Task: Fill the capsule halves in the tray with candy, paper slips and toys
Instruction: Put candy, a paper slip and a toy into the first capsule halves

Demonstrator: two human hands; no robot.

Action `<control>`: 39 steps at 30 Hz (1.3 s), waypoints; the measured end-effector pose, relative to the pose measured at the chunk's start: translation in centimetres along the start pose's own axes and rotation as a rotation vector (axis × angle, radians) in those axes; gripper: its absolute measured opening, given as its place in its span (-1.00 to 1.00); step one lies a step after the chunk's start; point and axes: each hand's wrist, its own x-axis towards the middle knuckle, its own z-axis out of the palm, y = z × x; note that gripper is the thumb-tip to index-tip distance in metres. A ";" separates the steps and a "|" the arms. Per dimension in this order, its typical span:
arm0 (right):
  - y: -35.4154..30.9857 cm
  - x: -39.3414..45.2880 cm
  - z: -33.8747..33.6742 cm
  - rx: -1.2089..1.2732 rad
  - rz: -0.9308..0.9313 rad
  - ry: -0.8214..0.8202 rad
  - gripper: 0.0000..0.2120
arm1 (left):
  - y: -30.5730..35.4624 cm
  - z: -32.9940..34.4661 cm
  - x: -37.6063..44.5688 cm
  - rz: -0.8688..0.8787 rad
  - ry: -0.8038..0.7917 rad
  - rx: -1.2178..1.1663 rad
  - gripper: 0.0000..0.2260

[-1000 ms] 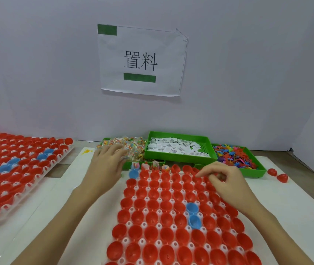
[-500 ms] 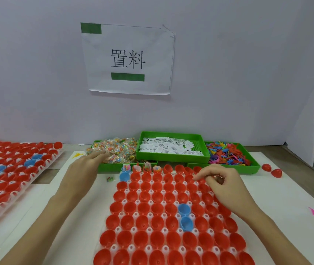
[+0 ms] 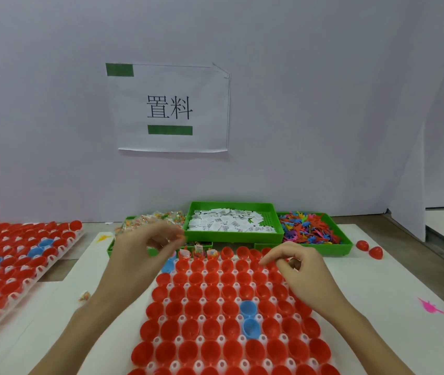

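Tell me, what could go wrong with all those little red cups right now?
A candy packet already lies loose on the white table, so more could slip out as the left hand carries candy over from the pile.

The right hand hovers low over the back rows of the tray; a bump might knock the filled cups over.

Most red cups look alike and empty, so one could easily get skipped.
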 end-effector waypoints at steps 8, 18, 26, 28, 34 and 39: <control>-0.3 0.3 -0.3 -0.005 -0.017 0.058 -0.67 | -0.1 1.5 -6.0 -0.089 -0.036 -0.114 -0.78; -0.2 10.9 2.1 -0.514 0.022 -0.118 -0.74 | -1.0 -0.1 -5.7 -0.041 0.071 -0.233 -0.88; 0.6 14.4 3.8 -0.558 0.153 -0.336 -0.70 | -2.1 -0.4 -5.5 -0.029 0.056 -0.216 -0.92; 0.7 14.6 3.8 -0.547 0.163 -0.311 -0.70 | -2.0 -0.4 -5.5 -0.021 0.049 -0.210 -0.93; 1.0 14.5 4.0 -0.486 0.123 -0.224 -0.86 | -1.6 -0.2 -5.6 -0.001 0.041 -0.199 -0.91; 1.2 14.1 3.6 -0.416 0.111 -0.183 -0.86 | -1.5 -0.2 -5.6 -0.001 0.037 -0.187 -0.89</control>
